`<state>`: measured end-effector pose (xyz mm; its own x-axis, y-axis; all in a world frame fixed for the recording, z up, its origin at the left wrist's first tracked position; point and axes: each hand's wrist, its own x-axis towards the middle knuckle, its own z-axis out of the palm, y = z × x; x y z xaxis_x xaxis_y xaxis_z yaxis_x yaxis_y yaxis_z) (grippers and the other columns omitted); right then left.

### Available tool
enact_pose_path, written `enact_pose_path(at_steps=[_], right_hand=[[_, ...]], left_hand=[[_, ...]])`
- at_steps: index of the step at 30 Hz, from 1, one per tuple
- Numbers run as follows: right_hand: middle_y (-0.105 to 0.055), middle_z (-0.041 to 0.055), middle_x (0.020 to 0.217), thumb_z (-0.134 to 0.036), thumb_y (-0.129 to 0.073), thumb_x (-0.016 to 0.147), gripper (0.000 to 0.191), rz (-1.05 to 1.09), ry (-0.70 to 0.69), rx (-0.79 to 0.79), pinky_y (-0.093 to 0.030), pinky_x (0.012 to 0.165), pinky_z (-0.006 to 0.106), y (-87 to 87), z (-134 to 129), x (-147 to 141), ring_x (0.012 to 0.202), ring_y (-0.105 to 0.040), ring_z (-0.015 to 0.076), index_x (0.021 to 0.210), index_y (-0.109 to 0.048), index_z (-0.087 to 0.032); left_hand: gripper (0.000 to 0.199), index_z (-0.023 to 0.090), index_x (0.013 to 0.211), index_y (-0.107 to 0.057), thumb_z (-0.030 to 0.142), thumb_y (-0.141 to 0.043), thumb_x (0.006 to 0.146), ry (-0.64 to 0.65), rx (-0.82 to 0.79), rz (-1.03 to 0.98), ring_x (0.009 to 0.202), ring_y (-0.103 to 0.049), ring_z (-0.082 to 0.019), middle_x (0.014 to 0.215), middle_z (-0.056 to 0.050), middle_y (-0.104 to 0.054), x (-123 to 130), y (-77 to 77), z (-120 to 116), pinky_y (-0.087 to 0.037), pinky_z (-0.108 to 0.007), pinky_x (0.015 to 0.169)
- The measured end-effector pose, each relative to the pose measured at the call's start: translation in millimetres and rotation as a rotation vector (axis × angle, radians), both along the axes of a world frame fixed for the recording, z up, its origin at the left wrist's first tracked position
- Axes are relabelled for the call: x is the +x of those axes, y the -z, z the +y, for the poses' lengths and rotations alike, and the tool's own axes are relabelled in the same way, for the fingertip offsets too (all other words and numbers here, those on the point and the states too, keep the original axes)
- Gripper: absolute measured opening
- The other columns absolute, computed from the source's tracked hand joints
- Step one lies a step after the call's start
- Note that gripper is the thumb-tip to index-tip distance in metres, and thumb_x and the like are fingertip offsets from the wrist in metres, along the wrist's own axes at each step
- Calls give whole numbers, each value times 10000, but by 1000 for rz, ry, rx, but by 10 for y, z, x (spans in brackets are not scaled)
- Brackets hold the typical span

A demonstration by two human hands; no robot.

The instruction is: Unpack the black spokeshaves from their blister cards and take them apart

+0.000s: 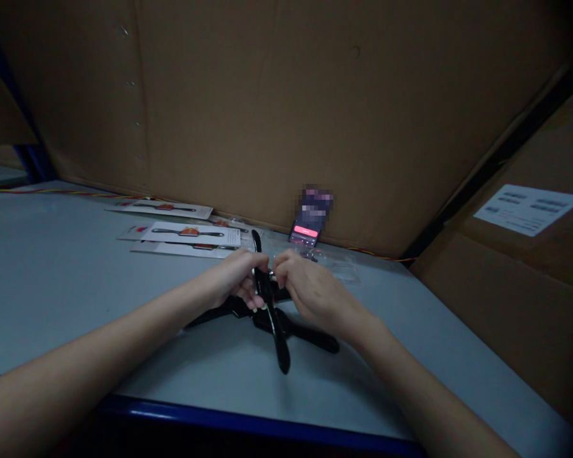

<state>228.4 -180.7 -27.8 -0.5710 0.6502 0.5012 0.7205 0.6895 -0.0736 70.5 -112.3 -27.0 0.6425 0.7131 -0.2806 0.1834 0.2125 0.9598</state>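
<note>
My left hand (244,280) is closed around the middle of a black tool with a slim handle-like arm at each end (280,343). The tool is held at a steep slant, one end toward the back wall and the other toward me. My right hand (305,283) is beside it, fingertips pinched close to the tool's middle; what they grip is hidden. Beneath both hands, more black long-handled pieces lie on the table, one handle (315,336) reaching right and another (210,316) reaching left under my left wrist.
Flat printed cards (191,234) picturing a black tool with an orange middle lie at the back left. A lit phone (310,219) leans on the cardboard wall (248,114). Clear plastic packaging (346,267) lies by it. A labelled cardboard panel (516,267) borders the grey table (76,273).
</note>
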Motion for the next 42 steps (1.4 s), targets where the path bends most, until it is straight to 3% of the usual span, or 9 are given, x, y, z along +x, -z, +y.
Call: enact_pose_path(at_steps=[6, 10, 13, 18, 23, 28, 35, 39, 42], right_hand=[[-509, 41, 943, -48, -347, 821, 186, 149, -92, -124, -433, 700, 293, 1, -72, -71, 850, -511, 150, 864, -371, -227], [-521, 32, 954, -49, -371, 830, 195, 211, -152, -146, -443, 728, 295, -2, -82, -75, 861, -520, 142, 887, -389, -234], [-542, 30, 978, -17, -375, 810, 277, 242, -148, -117, -442, 765, 301, -26, -90, -63, 895, -527, 142, 967, -420, -240], [-551, 31, 953, -166, -521, 810, 204, 318, 90, -23, -427, 702, 276, -64, -96, -58, 817, -529, 135, 1000, -463, -214], [-543, 1, 722, -424, -524, 839, 235, 194, 311, -87, -368, 598, 264, -43, -62, -108, 679, -491, 134, 789, -521, -194], [-573, 22, 783, -250, -480, 870, 101, 102, 281, -72, -375, 661, 277, -36, -53, -107, 752, -512, 149, 845, -545, -177], [-598, 74, 865, -180, -399, 898, 140, -112, 192, 52, -377, 723, 324, -53, -27, -33, 832, -521, 194, 899, -537, -159], [-600, 73, 884, -171, -368, 901, 144, -46, 162, 40, -389, 698, 306, -102, -42, 10, 802, -538, 178, 962, -499, -171], [-618, 68, 891, -181, -396, 890, 125, 57, 229, 47, -387, 697, 294, -151, -46, 86, 801, -555, 170, 978, -485, -177]], left_hand=[[226, 127, 513, -544, 297, -511, 657, 168, -187, 57, 248, -412, -91, 400, -47, -541, -53, 6, 60, -220, -158, 225], [241, 140, 483, -520, 284, -464, 668, 225, -282, 141, 236, -360, -84, 338, -16, -465, -61, -49, 50, -215, -160, 244], [208, 147, 538, -538, 295, -473, 669, 204, -239, 95, 251, -369, -83, 340, 6, -461, -68, -61, 34, -256, -159, 266], [214, 115, 557, -550, 287, -485, 665, 28, -179, 103, 326, -475, -88, 435, -38, -549, -60, -28, 26, -329, -150, 300], [143, 118, 652, -564, 218, -476, 703, 88, -21, 39, 370, -548, -129, 500, -69, -619, -42, -32, 29, -454, -205, 364], [96, 122, 703, -549, 205, -504, 719, 59, 32, 0, 405, -588, -153, 533, -57, -634, -32, 3, 52, -504, -243, 401], [172, 93, 670, -580, 219, -471, 716, 81, -1, 23, 402, -595, -156, 583, -138, -672, -29, 10, 79, -501, -234, 408], [167, 106, 631, -567, 217, -469, 710, 66, -25, 80, 323, -529, -116, 486, -94, -629, -38, -37, 62, -394, -166, 306], [133, 123, 672, -556, 218, -481, 728, 45, -47, 65, 338, -542, -113, 458, -58, -611, -45, -73, 52, -335, -138, 280]])
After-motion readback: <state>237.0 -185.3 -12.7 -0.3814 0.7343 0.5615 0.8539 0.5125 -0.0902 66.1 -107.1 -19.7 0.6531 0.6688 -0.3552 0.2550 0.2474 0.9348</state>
